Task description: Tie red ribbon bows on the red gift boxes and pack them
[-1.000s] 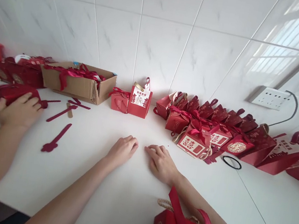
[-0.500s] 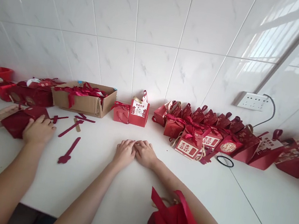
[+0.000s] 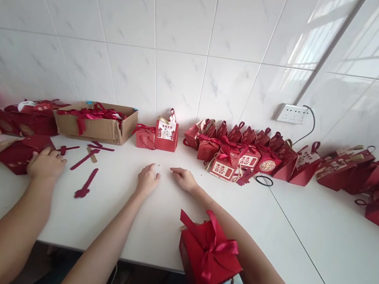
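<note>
White glossy wall tiles (image 3: 196, 17), faint grey veining, run behind a smooth white counter (image 3: 304, 239) w/ one thin seam at centre-right. A white socket strip (image 3: 291, 113) w/ black cable sits on the wall, upper right.

Along the back edge, centre to far right, stands a row of small red card boxes (image 3: 247, 147), matte w/ gold print; some have ribbon loops or twisted rope handles. A thin black ring (image 3: 264, 180) lies flat just in front of them. At left-centre is an open brown corrugated carton (image 3: 104, 130), stuffed w/ shiny red ribbon. Dark red paper strips (image 3: 86, 184), long w/ shaped ends, lie scattered in front of it.

The person's left hand (image 3: 147, 181), frame centre, is loosely curled, fingertips on the bare counter, gripping nothing. The right hand (image 3: 183, 178) is just beside it, not touching, flat w/ fingers pointing left; it's empty too. A red gift box (image 3: 191, 263), angular folded top w/ a satin bow (image 3: 210, 247), is at bottom centre against the right forearm; can't tell what bears it.

At left, a co-worker's hand (image 3: 46, 164) presses a flat dark red card piece (image 3: 19, 157).
</note>
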Motion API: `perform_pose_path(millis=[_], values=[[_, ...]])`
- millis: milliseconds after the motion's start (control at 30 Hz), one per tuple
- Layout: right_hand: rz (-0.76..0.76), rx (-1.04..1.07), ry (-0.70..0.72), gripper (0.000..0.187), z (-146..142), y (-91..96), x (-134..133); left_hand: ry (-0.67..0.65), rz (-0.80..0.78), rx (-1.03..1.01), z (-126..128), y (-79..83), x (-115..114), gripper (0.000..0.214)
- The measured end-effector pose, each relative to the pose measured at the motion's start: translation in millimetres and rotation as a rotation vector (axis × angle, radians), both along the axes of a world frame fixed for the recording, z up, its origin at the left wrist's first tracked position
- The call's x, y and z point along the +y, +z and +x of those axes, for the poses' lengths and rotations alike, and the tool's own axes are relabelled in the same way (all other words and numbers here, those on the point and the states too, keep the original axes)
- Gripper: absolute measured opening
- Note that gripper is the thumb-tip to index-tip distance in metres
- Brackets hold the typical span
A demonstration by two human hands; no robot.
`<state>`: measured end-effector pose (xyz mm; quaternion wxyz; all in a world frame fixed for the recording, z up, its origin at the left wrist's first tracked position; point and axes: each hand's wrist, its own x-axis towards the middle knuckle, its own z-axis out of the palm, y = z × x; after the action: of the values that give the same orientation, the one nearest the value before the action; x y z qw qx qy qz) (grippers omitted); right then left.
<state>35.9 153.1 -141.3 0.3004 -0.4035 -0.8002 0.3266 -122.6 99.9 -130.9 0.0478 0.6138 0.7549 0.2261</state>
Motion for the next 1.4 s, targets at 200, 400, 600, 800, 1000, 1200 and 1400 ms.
perform_pose_path(millis=[200, 400, 600, 800, 1000, 1200, 1400], values=[[-0.139, 0.185, -0.039, 0.036, 40.5, -2.4, -13.6, -0.020, -0.079, -0.023, 5.9, -2.5, 12.3, 0.058], [-0.231, 0.410, -0.060, 0.026, 67.5, -12.6, -33.3, -0.107, -0.037, -0.135, 5.7, -6.4, 11.5, 0.054], [-0.329, 0.658, -0.140, 0.035, 69.7, -18.9, -35.1, -0.020, 0.143, -0.388, -5.6, -9.7, 16.6, 0.047], [-0.383, 0.781, -0.217, 0.036, 78.1, -16.3, -33.8, 0.133, 0.367, -0.631, -23.3, -11.8, 17.7, 0.037], [-0.377, 0.824, -0.198, 0.046, 81.4, -17.4, -30.8, 0.204, 0.392, -0.651, -18.7, -11.6, 3.1, 0.028], [-0.257, 0.697, -0.201, 0.047, 82.5, -11.8, -28.8, 0.004, 0.284, -0.500, 19.0, -17.0, -26.1, 0.024], [-0.012, 0.346, -0.089, 0.027, 127.1, -1.0, -55.8, -0.112, 0.238, -0.313, 38.6, -13.4, -35.3, 0.035]])
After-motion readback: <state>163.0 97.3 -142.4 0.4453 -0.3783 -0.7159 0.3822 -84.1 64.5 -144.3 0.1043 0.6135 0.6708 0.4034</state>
